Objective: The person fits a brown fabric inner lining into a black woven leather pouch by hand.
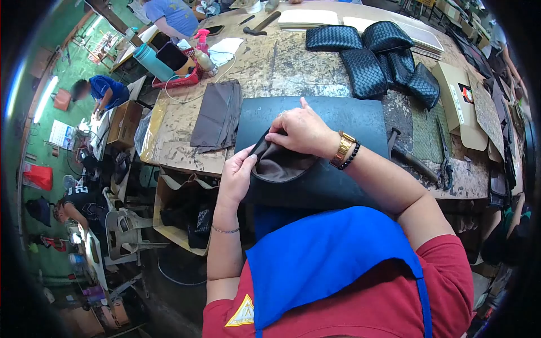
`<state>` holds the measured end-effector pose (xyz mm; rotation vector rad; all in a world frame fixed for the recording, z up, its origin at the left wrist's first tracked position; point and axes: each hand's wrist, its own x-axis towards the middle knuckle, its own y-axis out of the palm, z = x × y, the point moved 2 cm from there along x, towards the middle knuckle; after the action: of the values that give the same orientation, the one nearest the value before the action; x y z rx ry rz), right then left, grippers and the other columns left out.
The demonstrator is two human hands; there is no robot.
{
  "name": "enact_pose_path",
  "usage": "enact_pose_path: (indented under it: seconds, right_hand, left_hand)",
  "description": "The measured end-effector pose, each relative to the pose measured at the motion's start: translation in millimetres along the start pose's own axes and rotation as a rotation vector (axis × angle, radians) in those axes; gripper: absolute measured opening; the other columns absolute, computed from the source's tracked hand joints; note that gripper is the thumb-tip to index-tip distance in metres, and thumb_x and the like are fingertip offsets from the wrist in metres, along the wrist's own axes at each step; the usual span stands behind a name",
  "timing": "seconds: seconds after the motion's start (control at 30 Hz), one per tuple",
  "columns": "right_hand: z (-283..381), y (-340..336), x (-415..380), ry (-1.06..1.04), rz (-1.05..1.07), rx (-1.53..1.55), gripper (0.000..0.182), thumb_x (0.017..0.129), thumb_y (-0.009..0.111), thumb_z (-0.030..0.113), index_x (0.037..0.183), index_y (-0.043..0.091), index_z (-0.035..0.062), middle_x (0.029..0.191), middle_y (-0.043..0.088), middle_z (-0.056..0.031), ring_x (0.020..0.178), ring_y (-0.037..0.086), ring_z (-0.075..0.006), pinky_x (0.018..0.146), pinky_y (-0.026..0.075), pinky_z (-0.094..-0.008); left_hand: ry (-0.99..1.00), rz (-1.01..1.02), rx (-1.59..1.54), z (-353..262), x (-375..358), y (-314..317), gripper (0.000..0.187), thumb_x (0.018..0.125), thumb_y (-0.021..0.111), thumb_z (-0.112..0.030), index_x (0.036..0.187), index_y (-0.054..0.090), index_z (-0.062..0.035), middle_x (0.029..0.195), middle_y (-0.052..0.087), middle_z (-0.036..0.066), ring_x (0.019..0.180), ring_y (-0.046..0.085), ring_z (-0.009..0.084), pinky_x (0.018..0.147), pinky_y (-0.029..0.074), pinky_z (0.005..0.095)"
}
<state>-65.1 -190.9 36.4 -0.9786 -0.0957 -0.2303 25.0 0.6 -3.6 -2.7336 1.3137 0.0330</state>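
A dark pouch with a brown lining (280,163) lies open toward me over a black board (349,121) at the table's near edge. My left hand (238,173) pinches the pouch's left rim between thumb and fingers. Across its upper right rim, my right hand (300,130) is closed on the edge, thumb on the lining side and one finger raised; some fingertips are hidden. Left of the board is a stack of folded brown lining pieces (217,114). Several black woven pouches (365,71) are piled beyond the board, at the upper right.
A hammer (262,26) lies at the far side, near a red basket (179,79) with bottles. Scissors (445,163), another hammer (414,160) and an open cardboard box (459,107) are on the right. People (107,90) sit or stand at the left and far left.
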Motion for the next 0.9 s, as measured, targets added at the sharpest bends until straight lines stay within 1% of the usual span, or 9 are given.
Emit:
enact_pose_path:
  seconds: [0.2, 0.3, 0.4, 0.5, 0.6, 0.7, 0.8, 0.83, 0.9]
  right_hand:
    - [-1.7, 0.5, -0.2, 0.01, -0.018, 0.031, 0.025, 0.089, 0.068, 0.035, 0.092, 0.076, 0.0115, 0.089, 0.073, -0.0083, 0.091, 0.069, -0.0275, 0.11, 0.024, -0.069]
    - [-3.2, 1.3, 0.2, 0.012, -0.012, 0.028, 0.025, 0.089, 0.067, 0.035, 0.092, 0.076, 0.0114, 0.088, 0.072, -0.0077, 0.091, 0.069, -0.0273, 0.11, 0.023, -0.069]
    - [-2.1, -0.3, 0.2, 0.017, -0.004, 0.025, 0.025, 0.089, 0.067, 0.035, 0.091, 0.076, 0.0115, 0.088, 0.072, -0.0075, 0.091, 0.069, -0.0272, 0.11, 0.023, -0.0688]
    - [-1.9, 0.1, 0.4, 0.021, 0.001, 0.019, 0.025, 0.088, 0.068, 0.035, 0.091, 0.076, 0.0118, 0.088, 0.073, -0.0076, 0.092, 0.069, -0.0273, 0.11, 0.023, -0.0686]
    - [-2.4, 0.3, 0.7, 0.014, -0.006, 0.012, 0.024, 0.088, 0.068, 0.035, 0.091, 0.076, 0.0121, 0.088, 0.073, -0.0077, 0.092, 0.069, -0.0274, 0.111, 0.023, -0.0685]
    - [-1.4, -0.8, -0.4, 0.013, -0.006, 0.014, 0.024, 0.088, 0.068, 0.034, 0.091, 0.076, 0.0121, 0.088, 0.073, -0.0076, 0.092, 0.068, -0.0273, 0.11, 0.023, -0.0686]
    - [-0.4, -1.4, -2.4, 0.013, -0.008, 0.004, 0.023, 0.088, 0.068, 0.033, 0.092, 0.075, 0.0123, 0.089, 0.072, -0.0073, 0.093, 0.068, -0.0268, 0.111, 0.022, -0.0686]
    - [-0.4, -0.7, -3.7, 0.01, -0.006, -0.003, 0.022, 0.088, 0.068, 0.033, 0.092, 0.075, 0.0125, 0.088, 0.072, -0.0071, 0.093, 0.068, -0.0266, 0.111, 0.022, -0.0686]
    - [-0.9, 0.4, -7.8, -0.016, -0.037, -0.051, 0.021, 0.088, 0.067, 0.032, 0.092, 0.074, 0.0126, 0.087, 0.071, -0.006, 0.092, 0.068, -0.0263, 0.111, 0.022, -0.0685]
  left_hand:
    - [-0.027, 0.001, 0.009, -5.9, 2.1, 2.4, 0.037, 0.095, 0.05, -0.004, 0.129, 0.059, 0.0072, 0.117, 0.067, 0.008, 0.104, 0.06, 0.0101, 0.093, 0.047, 0.024]
    - [-0.033, 0.001, -0.083, -4.0, 4.7, 3.9, 0.037, 0.094, 0.05, -0.004, 0.129, 0.059, 0.0067, 0.117, 0.067, 0.008, 0.105, 0.061, 0.0102, 0.093, 0.047, 0.0238]
    - [-0.03, -0.036, -0.109, -1.1, 5.6, 5.8, 0.037, 0.093, 0.051, -0.004, 0.127, 0.061, 0.0064, 0.111, 0.068, 0.005, 0.095, 0.061, 0.0073, 0.085, 0.048, 0.0211]
    - [-0.057, -0.042, -0.068, 3.0, 7.4, 2.6, 0.036, 0.092, 0.052, -0.004, 0.125, 0.062, 0.0063, 0.103, 0.068, 0.003, 0.083, 0.057, 0.0035, 0.075, 0.046, 0.0182]
    - [-0.04, -0.046, -0.043, -2.7, 10.1, 5.8, 0.034, 0.091, 0.051, -0.004, 0.121, 0.065, 0.006, 0.095, 0.068, 0.001, 0.076, 0.053, 0.0016, 0.068, 0.044, 0.0173]
    - [-0.023, -0.047, 0.032, -9.3, 13.8, 5.1, 0.027, 0.092, 0.058, -0.006, 0.114, 0.067, 0.0054, 0.089, 0.068, 0.001, 0.074, 0.055, 0.0018, 0.066, 0.045, 0.0181]
    - [-0.069, -0.044, 0.132, -27.7, 19.9, 11.2, 0.023, 0.091, 0.066, -0.01, 0.107, 0.069, 0.0057, 0.081, 0.067, 0.0, 0.068, 0.057, 0.0029, 0.061, 0.046, 0.0193]
    - [-0.082, -0.028, 0.153, -26.3, 24.3, 8.8, 0.022, 0.089, 0.073, -0.014, 0.1, 0.07, 0.0049, 0.076, 0.068, 0.0, 0.065, 0.058, 0.0036, 0.058, 0.047, 0.0203]
    - [-0.105, 0.004, 0.259, -31.2, 27.7, 7.1, 0.019, 0.09, 0.071, -0.011, 0.099, 0.07, 0.0049, 0.081, 0.069, 0.001, 0.07, 0.059, 0.0037, 0.061, 0.048, 0.0194]
